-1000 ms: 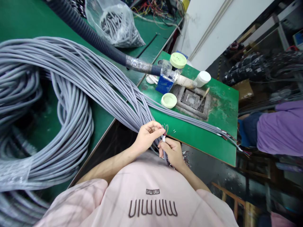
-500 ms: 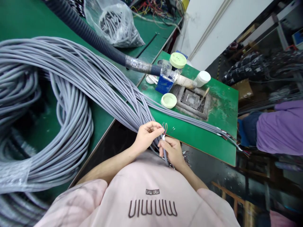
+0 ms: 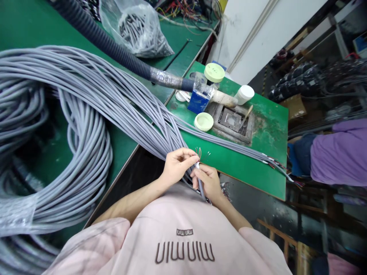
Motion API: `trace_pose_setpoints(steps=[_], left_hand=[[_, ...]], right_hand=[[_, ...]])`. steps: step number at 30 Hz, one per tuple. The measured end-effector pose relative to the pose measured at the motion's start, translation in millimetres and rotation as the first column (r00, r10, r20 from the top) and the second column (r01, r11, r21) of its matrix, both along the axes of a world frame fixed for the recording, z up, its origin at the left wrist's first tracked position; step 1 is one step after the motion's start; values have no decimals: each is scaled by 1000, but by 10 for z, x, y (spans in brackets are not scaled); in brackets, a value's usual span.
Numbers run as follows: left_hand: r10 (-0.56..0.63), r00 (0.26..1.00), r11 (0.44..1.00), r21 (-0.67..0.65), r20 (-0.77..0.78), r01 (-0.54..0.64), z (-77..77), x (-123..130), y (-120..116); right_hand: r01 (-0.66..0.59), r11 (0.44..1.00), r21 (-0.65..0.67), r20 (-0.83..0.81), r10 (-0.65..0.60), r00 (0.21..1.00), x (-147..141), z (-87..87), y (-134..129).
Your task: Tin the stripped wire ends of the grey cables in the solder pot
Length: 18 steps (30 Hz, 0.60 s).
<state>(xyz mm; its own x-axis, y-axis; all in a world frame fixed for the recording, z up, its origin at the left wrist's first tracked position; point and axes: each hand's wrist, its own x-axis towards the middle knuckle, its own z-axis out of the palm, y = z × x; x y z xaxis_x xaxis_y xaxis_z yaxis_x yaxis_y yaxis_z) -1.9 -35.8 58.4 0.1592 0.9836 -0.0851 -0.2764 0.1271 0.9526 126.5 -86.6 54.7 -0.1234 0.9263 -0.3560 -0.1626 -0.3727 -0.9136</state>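
Note:
My right hand [image 3: 208, 179] is closed round the end of a grey cable [image 3: 201, 190], just below its white band. Thin wires [image 3: 200, 152], some reddish, fan out above the band. The thumb and fingers of my left hand [image 3: 180, 162] pinch at the base of these wires. Many more grey cables [image 3: 129, 110] run from a large coil [image 3: 86, 152] on the left to my hands. A separate bundle of grey cables [image 3: 229, 144] crosses the green board, with stripped, coloured ends at its right.
On the green board [image 3: 269, 126] are a framed metal pot [image 3: 231, 119], a shallow green dish [image 3: 203, 121], a white cup [image 3: 244, 94] and a blue box [image 3: 198, 101] by a dark hose [image 3: 114, 47]. A person in purple [image 3: 338, 156] is at the right.
The wires at the cable end have shifted slightly left and down. My hands keep the same hold.

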Motion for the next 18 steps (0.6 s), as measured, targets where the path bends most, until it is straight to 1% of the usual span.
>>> trace_pose_setpoints(steps=[2,3,6,9,11,12,14,15,16,18], left_hand=[[49,998,986,160,-50,-41,-18,-6,-30],[75,995,965,255,-73,-54,-31,-10,-41],[136,985,861,504,-105,-65,-71,-21,-43],[141,986,771,635,-92,-51,-96,-29,-12],[131,988,738,673,-83,-41,-99,-32,6],[123,989,733,680,-78,-37,-98,-33,9],[93,994,749,662,-59,-31,-92,-30,0],[68,997,779,626,-42,-26,-88,-23,-11],[32,999,827,561,-13,-19,-83,-13,-24],[-56,993,938,346,101,18,-67,23,-47]], right_hand=[[26,999,-43,-148,-32,989,8,-4,27],[32,997,-66,-223,-46,974,9,0,43],[22,995,-100,-384,-59,922,2,27,98],[23,998,-67,-434,-49,899,-23,55,143],[47,997,-55,-435,-66,898,-42,74,165],[62,996,-57,-432,-80,898,-49,84,175],[91,994,-66,-412,-110,904,-60,108,192],[112,992,-63,-392,-128,911,-63,118,200],[140,989,-54,-362,-150,920,-65,127,208],[217,976,-11,-292,-211,933,-63,134,224]])
